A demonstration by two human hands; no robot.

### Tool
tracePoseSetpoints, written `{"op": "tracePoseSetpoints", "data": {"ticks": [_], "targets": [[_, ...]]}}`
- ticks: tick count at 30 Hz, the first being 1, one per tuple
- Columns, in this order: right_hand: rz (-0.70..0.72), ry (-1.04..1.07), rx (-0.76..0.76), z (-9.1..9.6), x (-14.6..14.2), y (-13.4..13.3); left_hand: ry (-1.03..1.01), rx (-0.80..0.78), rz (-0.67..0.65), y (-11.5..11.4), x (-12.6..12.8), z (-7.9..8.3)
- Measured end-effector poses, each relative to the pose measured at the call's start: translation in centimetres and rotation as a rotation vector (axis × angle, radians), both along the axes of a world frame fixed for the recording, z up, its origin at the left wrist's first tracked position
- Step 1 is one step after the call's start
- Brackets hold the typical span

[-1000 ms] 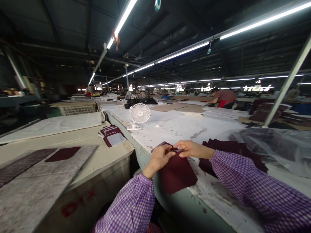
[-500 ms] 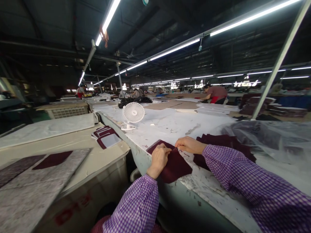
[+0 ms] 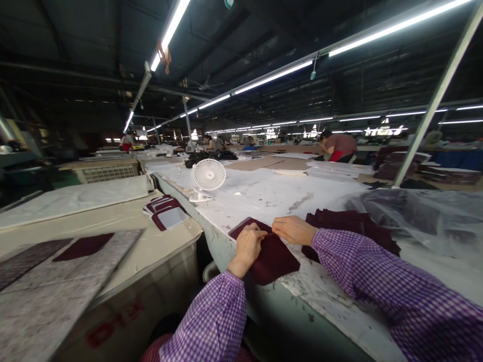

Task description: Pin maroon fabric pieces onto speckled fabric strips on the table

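A maroon fabric piece (image 3: 274, 261) lies at the near edge of the white-covered table (image 3: 264, 193), its front corner hanging over the side. My left hand (image 3: 248, 245) is closed on the fabric, thumb and forefinger pinched at its upper edge. Close by on the right, my right hand (image 3: 292, 230) pinches the same edge with its fingertips. Part of the cloth, with a greyish strip, shows beyond my left hand. Behind my right wrist lies a pile of maroon fabric pieces (image 3: 350, 229), partly covered by my sleeve.
A small white fan (image 3: 208, 175) stands on the table ahead. At left, a cream surface (image 3: 124, 216) carries maroon-bordered pale pieces (image 3: 166, 211) and a mottled grey board (image 3: 71, 286). Clear plastic sheeting (image 3: 415, 216) lies at right. A co-worker (image 3: 339, 146) bends over farther back.
My right hand has shifted slightly down and left, nearer my left fingertips along the fabric's edge. My left hand keeps its pinch. The co-worker at the back has raised an arm.
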State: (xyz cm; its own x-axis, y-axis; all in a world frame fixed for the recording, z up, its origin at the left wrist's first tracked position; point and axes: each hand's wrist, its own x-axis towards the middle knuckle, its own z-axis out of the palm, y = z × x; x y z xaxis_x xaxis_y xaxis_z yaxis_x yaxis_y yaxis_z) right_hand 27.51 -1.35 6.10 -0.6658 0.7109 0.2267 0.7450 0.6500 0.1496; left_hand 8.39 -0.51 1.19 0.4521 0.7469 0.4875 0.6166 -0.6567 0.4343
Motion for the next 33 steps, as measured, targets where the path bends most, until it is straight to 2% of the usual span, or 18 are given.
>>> {"op": "tracePoseSetpoints", "data": {"ticks": [7, 14, 18, 21, 24, 33], "targets": [[0.03, -0.2, 0.181, -0.7, -0.3, -0.4, 0.056, 0.013, -0.03, 0.1, -0.2, 0.1], [0.056, -0.305, 0.222, -1.4, 0.7, -0.5, 0.175, 0.067, -0.036, -0.5, -0.3, 0.8], [-0.041, -0.137, 0.134, -0.7, 0.9, -0.6, 0.191, 0.053, -0.04, -0.5, -0.2, 0.8], [-0.028, 0.067, 0.035, -0.4, 0.0, -1.0, 0.182, 0.057, -0.029, -0.5, -0.1, 0.7], [-0.016, 0.149, -0.043, -0.8, -1.0, -1.7, 0.155, 0.052, -0.031, -0.4, -0.2, 0.8], [0.02, 0.202, -0.123, -1.2, -1.0, -1.7, -0.032, 0.057, -0.022, -0.5, -4.9, 0.4]]}}
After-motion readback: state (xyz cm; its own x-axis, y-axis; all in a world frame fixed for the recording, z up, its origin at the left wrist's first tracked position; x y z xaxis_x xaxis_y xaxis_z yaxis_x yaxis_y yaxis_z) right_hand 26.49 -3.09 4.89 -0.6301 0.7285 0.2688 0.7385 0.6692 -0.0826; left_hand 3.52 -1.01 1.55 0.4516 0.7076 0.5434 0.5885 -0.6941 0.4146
